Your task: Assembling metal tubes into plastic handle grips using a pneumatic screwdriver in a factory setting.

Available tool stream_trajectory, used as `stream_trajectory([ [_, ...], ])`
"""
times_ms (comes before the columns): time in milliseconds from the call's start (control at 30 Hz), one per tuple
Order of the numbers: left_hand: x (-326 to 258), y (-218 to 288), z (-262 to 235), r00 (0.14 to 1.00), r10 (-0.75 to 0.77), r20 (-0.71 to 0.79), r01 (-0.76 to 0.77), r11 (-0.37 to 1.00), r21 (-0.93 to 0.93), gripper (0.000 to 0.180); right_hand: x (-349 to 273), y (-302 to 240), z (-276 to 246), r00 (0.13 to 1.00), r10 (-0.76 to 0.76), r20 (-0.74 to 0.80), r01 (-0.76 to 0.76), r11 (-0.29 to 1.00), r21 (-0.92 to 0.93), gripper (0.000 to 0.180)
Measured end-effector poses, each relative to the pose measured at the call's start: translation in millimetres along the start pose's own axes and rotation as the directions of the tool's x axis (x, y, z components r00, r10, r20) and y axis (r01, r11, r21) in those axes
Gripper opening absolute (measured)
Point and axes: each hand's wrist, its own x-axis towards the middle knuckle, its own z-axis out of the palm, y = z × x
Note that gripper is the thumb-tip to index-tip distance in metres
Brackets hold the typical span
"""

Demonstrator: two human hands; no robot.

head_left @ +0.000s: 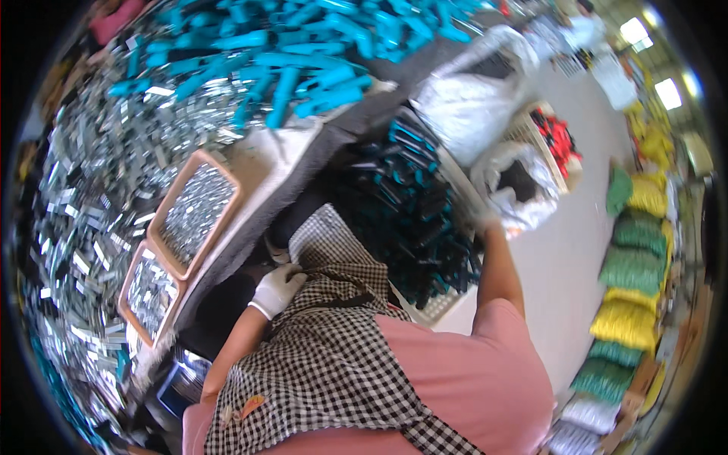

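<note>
The worktop (265, 161) takes up the left side, carrying a broad spread of shiny metal pieces (83, 197) and, at its far end, a heap of turquoise pieces (334, 57). Beside it, in front of the person, a pale crate (434, 311) holds a deep pile of dark-and-turquoise pieces (417, 216). A large white sack (470, 98) stands beyond the crate, with a smaller plastic bag (535, 208), its mouth open, to the right. Two tan trays of small metal parts, an upper tray (213, 232) and a lower tray (168, 317), lie near the worktop's edge.

The right hand (487, 223) is at the crate's right side, next to the pile and the bag; it is blurred, so I cannot tell whether it grips anything. The gloved left hand (278, 290) rests on the checked apron (326, 356), fingers loosely bent; whether it holds anything is hidden.

The pile looks loose and uneven, so a hard pull could send pieces sliding over the rim. A sleeve or elbow catching the trays could spill their small parts.
</note>
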Motion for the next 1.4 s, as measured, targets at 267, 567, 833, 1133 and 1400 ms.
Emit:
stream_trajectory([
  [267,-19,-2,-5,0.997,0.069,-0.019,-0.07,0.995,-0.072,0.048,26,86,110,0.98,-0.185,0.077,0.199,0.937,-0.286,0.051],
  [567,-43,0,-20,0.985,0.029,-0.169,-0.05,0.991,-0.125,0.05,-117,-215,-86,0.586,-0.571,-0.575,0.723,0.688,0.054,0.028],
  [833,-87,4,-87,0.87,0.253,-0.422,-0.352,0.919,-0.175,0.034,-266,-497,-158,0.104,-0.904,-0.414,0.95,0.214,-0.228,0.054],
  [1133,-132,-43,-243,0.474,-0.125,-0.872,0.042,0.992,-0.119,0.027,-230,-648,-160,0.513,-0.83,-0.22,0.726,0.556,-0.405,0.035],
  [1400,-69,-121,-375,0.218,0.277,-0.936,0.598,0.72,0.352,0.036,-249,-555,-180,0.13,-0.794,-0.594,0.991,0.097,0.087,0.03],
])
